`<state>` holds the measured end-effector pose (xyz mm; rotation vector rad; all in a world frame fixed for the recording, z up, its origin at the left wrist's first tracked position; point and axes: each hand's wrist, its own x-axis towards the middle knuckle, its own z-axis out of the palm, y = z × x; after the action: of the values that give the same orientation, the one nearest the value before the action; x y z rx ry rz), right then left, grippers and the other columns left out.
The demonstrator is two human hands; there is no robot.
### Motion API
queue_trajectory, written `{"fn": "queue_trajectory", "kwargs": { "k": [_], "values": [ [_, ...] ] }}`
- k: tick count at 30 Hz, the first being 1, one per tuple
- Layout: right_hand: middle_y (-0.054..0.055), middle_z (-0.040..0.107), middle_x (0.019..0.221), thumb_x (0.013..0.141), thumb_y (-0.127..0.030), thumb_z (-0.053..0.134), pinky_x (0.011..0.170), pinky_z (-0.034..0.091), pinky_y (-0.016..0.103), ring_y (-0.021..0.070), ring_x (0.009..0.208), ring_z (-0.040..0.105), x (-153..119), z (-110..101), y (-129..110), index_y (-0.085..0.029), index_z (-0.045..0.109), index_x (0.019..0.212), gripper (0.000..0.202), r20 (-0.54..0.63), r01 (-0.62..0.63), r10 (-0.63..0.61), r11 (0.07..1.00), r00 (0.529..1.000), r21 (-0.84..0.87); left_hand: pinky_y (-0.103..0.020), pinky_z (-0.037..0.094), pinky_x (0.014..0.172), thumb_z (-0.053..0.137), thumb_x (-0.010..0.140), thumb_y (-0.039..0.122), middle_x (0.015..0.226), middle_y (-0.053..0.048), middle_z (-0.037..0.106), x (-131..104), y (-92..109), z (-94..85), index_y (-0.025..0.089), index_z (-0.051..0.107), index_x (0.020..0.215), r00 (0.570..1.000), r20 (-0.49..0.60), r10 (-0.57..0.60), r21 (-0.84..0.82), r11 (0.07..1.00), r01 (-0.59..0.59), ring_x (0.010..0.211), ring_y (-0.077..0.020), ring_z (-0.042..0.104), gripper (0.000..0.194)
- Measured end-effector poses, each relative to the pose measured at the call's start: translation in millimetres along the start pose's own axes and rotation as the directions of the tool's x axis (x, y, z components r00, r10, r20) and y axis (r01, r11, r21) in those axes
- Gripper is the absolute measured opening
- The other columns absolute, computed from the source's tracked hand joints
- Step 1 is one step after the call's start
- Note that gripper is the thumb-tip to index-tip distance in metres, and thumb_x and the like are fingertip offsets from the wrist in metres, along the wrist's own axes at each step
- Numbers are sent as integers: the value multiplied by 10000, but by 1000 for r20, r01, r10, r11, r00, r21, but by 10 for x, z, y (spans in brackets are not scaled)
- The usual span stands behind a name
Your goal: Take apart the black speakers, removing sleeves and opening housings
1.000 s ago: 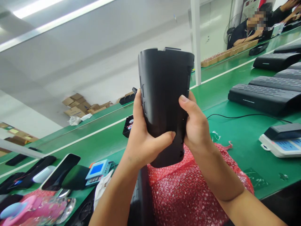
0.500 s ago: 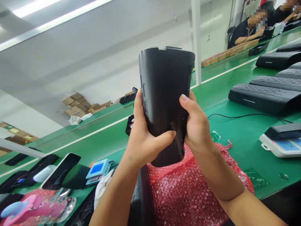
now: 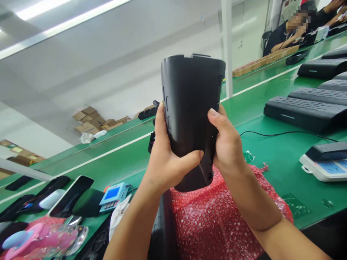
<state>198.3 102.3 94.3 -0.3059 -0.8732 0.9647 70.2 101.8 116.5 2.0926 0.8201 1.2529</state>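
A smooth black plastic casing (image 3: 191, 108) is held up in the middle of the view, its wider end at the top. My left hand (image 3: 170, 155) wraps its left side, with the thumb across the lower front. On the right edge, my right hand (image 3: 227, 133) grips it with the thumb on the front face; its other fingers are mostly hidden behind. Below lies red bubble wrap (image 3: 217, 220), and beside that another black casing (image 3: 164, 227) is partly covered by my left forearm.
Black slotted casings (image 3: 303, 112) line the green bench (image 3: 260, 144) at right, near a power strip (image 3: 325, 169) and a cable. At left are a phone (image 3: 72, 196), a blue-screened device (image 3: 112, 195) and a pink bottle (image 3: 54, 238). Two people sit at the far right.
The casing and both hands stay almost the same, with a very slight shift to the right in view. Both hands keep their hold.
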Motion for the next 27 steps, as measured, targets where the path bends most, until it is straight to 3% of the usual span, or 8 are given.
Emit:
{"fn": "queue_trajectory", "kwargs": {
  "k": [15, 21, 27],
  "values": [
    [-29, 657, 1265, 849, -451, 597, 1032, 514, 407, 230, 1289, 550, 7, 1, 7, -319, 546, 1214, 392, 1, -8, 8, 1000, 1000, 16, -543, 483, 1070, 840, 633, 226, 1486, -55, 409, 8, -11, -23, 386, 226, 1502, 1000, 3, -3, 7, 1000, 3, 1322, -355, 486, 1076],
    [-7, 650, 1267, 831, -407, 629, 1057, 493, 407, 230, 1260, 570, 16, 4, 22, -291, 513, 1236, 437, 26, -2, -1, 993, 1000, 117, -504, 434, 1132, 836, 650, 260, 1505, -36, 404, 1, -21, -16, 378, 252, 1499, 1000, 9, 29, -1, 1000, -29, 1367, -342, 445, 1037],
    [23, 677, 1158, 794, -401, 627, 1027, 501, 425, 239, 1207, 596, 72, 47, 120, -252, 478, 1212, 468, -21, -79, 84, 981, 996, 175, -514, 492, 1060, 847, 581, 246, 1478, -62, 444, 101, -55, -119, 349, 217, 1522, 991, 16, -131, -18, 991, 132, 1317, -359, 493, 1136]
  ]
}}
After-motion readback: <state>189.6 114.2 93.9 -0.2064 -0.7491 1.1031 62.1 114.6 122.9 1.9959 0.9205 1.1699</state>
